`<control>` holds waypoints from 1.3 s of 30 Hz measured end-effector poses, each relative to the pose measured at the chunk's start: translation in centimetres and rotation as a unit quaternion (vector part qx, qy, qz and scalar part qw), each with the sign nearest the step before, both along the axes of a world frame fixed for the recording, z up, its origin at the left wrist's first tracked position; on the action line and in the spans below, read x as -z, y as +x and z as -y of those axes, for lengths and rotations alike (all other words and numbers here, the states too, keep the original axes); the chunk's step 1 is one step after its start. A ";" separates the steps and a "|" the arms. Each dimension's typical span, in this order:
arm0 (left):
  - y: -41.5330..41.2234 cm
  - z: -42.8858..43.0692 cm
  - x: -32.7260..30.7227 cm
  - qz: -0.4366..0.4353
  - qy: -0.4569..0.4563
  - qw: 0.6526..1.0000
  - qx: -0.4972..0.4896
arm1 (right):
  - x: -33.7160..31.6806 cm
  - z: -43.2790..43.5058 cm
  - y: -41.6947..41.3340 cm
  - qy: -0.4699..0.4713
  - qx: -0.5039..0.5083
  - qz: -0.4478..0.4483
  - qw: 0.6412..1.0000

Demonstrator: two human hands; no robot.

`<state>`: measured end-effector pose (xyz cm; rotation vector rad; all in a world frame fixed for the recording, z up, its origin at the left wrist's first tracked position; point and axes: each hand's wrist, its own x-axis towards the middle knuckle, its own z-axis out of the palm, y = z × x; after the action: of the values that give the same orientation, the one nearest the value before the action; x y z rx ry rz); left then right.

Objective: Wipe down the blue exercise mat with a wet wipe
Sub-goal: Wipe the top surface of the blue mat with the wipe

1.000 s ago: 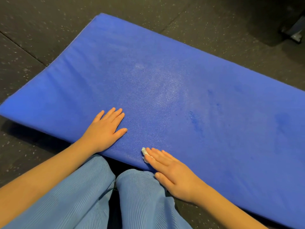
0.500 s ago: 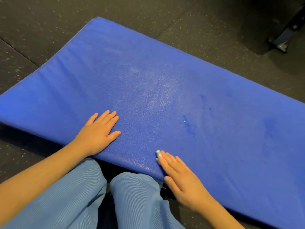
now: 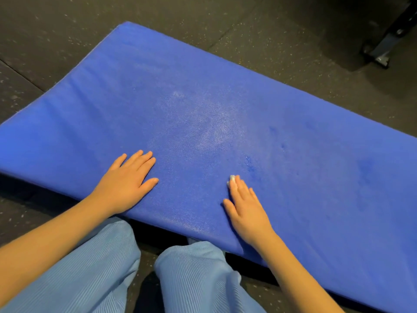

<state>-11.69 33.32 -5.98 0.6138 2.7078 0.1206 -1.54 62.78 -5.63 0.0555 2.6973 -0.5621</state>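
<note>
A thick blue exercise mat [image 3: 225, 105] lies slanted across the dark floor. A pale sheen marks its middle and darker damp spots sit to the right. My left hand [image 3: 126, 184] rests flat on the mat near its front edge, fingers straight. My right hand [image 3: 246, 208] lies flat on the mat further right and presses a small white wet wipe [image 3: 232, 178] under its fingertips. Only a corner of the wipe shows beyond the fingers.
Dark speckled rubber floor [image 3: 67, 30] surrounds the mat. A metal equipment foot [image 3: 381, 53] stands at the top right. My knees in light blue trousers [image 3: 108, 272] are just in front of the mat's near edge.
My right hand has slid the wipe to the right and further onto the mat, away from the front edge. My left hand has stayed flat in about the same spot.
</note>
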 end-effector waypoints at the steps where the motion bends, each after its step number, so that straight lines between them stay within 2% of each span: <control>1: 0.0 0.0 0.0 -0.001 -0.001 1.000 -0.001 | 0.3 0.3 -0.9 0.004 0.033 0.003 0.999; 3: 0.1 -0.1 -0.2 0.001 -0.004 1.000 -0.001 | 0.3 2.1 -1.9 -0.028 0.034 0.003 0.999; 5: 0.1 -0.1 -0.3 0.000 0.001 1.000 0.000 | -0.4 3.9 -1.9 -0.055 -0.040 0.000 0.998; 7: 0.2 0.0 -0.2 -0.006 0.009 1.000 -0.001 | -0.3 3.4 -2.5 -0.039 -0.090 -0.010 0.995; 9: 0.2 0.0 0.1 -0.007 0.008 1.000 0.003 | 0.7 1.6 -4.5 -0.001 -0.054 -0.012 0.998; 11: 0.1 -0.1 0.2 -0.010 0.003 1.000 0.007 | 1.5 0.2 -6.6 0.027 0.035 0.008 0.999; 13: -0.2 -0.5 0.0 -0.001 0.002 1.000 0.003 | 1.6 1.0 -7.3 0.015 0.058 0.011 0.998; 16: -1.6 -1.7 -0.5 0.031 0.002 1.000 0.003 | 0.8 3.6 -6.2 -0.024 -0.058 0.002 0.998; 18: -2.5 -2.7 -0.2 0.034 0.007 0.999 0.025 | 0.8 2.7 -6.5 -0.006 -0.104 -0.001 0.995; 19: -2.7 -3.0 0.2 0.034 0.007 0.999 0.036 | 1.2 1.5 -7.4 0.012 -0.089 -0.002 0.996; 22: -2.6 -3.1 1.2 0.017 0.012 0.999 0.046 | 2.4 -1.3 -10.6 0.066 0.053 0.003 0.996; 24: -2.5 -2.9 1.4 0.001 0.009 0.998 0.062 | 2.9 -0.4 -11.5 0.057 0.077 0.006 0.995; 27: -2.5 -2.7 1.6 0.005 -0.011 0.998 0.059 | 2.6 2.2 -10.7 0.014 -0.057 0.002 0.998; 29: -2.4 -2.7 1.6 0.001 -0.001 0.998 0.055 | 2.8 1.0 -11.4 0.033 -0.106 -0.011 0.994; 33: -2.3 -3.0 1.7 -0.026 0.008 0.998 0.062 | 3.6 -1.7 -15.1 0.077 0.064 -0.011 0.995; 34: -2.5 -3.0 1.7 -0.027 0.007 0.997 0.066 | 3.7 -1.0 -15.4 0.069 0.078 -0.012 0.995; 35: -2.7 -3.0 1.9 -0.030 0.009 0.997 0.072 | 3.7 0.0 -15.4 0.053 0.058 -0.016 0.997; 37: -3.5 -3.1 2.2 -0.027 0.023 0.996 0.079 | 3.5 2.2 -14.6 0.017 -0.050 -0.023 0.998; 39: -4.9 -3.6 1.9 -0.003 0.033 0.997 0.075 | 3.3 1.9 -14.3 0.027 -0.144 -0.038 0.988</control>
<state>-16.59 36.90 -7.90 0.8353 2.6603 0.1698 -15.82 60.86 -8.96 -0.3419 2.7257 -0.4091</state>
